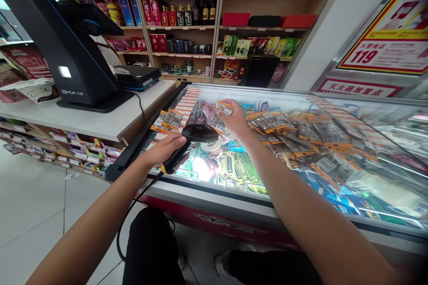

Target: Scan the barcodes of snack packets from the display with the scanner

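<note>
My left hand (165, 148) is wrapped round the handle of a black barcode scanner (200, 133), whose cable hangs down past the freezer's front edge. My right hand (232, 118) pinches a small orange-edged snack packet (224, 107) just beyond the scanner head. Both hands are above the glass top of a chest freezer (230, 204). To the right of my right hand lies a loose heap of similar packets (272, 121) on the glass. A smaller group of packets (168, 119) lies at the left, beyond my left hand. Bright light reflects off the glass below the scanner.
On the left, a white counter (110, 120) carries a black checkout terminal (80, 62) and a flat black device (137, 77). Shelves (182, 29) with boxes and bottles line the back. A fire notice (384, 49) hangs on the right. My legs stand close to the freezer.
</note>
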`<action>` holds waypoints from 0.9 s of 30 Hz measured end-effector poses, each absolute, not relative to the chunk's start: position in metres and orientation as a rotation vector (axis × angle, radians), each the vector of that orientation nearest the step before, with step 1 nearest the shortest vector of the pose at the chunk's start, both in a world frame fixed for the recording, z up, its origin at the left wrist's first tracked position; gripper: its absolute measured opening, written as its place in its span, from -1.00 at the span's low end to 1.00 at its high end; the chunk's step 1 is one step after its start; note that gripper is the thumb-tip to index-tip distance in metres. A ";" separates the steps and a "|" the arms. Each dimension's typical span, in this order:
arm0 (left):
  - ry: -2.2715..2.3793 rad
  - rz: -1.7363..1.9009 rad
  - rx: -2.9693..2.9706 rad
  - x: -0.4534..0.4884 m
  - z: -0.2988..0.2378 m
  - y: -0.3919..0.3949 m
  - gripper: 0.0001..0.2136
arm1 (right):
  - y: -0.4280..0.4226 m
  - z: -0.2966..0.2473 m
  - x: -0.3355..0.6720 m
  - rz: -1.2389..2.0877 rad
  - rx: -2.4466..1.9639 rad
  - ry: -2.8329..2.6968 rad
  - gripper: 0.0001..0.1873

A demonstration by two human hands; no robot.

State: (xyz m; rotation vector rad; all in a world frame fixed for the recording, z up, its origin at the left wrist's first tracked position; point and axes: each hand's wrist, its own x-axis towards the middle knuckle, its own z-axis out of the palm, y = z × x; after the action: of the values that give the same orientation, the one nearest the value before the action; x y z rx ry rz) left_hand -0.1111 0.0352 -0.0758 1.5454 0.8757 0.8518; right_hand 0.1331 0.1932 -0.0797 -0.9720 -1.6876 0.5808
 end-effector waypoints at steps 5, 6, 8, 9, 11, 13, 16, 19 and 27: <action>0.862 0.858 1.535 -0.111 -0.079 0.035 -0.42 | 0.192 -0.075 0.134 0.608 -0.945 -1.701 -0.64; 0.863 0.871 1.523 -0.112 -0.079 0.035 -0.42 | 0.192 -0.074 0.135 0.614 -0.943 -1.717 -0.64; 0.860 0.893 1.509 -0.113 -0.079 0.036 -0.42 | 0.191 -0.071 0.137 0.611 -0.960 -1.746 -0.64; 0.861 0.901 1.507 -0.113 -0.079 0.036 -0.43 | 0.190 -0.070 0.137 0.602 -0.976 -1.753 -0.64; 0.873 0.903 1.511 -0.113 -0.078 0.037 -0.42 | 0.187 -0.067 0.138 0.580 -1.004 -1.757 -0.66; 0.890 0.897 1.519 -0.113 -0.078 0.037 -0.40 | 0.184 -0.065 0.138 0.567 -1.019 -1.754 -0.67; 0.900 0.904 1.530 -0.112 -0.076 0.036 -0.38 | 0.181 -0.066 0.135 0.559 -1.017 -1.740 -0.69; 0.903 0.904 1.531 -0.111 -0.075 0.035 -0.38 | 0.180 -0.065 0.133 0.544 -1.019 -1.725 -0.70; 0.948 0.924 1.574 -0.116 -0.077 0.038 -0.32 | 0.194 -0.042 0.180 0.379 -1.396 -2.078 -0.81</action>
State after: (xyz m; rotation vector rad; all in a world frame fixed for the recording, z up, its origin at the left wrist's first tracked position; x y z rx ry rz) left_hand -0.1159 0.0375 -0.0766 1.5737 0.9478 0.9235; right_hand 0.1804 0.1938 -0.0419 -1.3964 -2.0777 0.3794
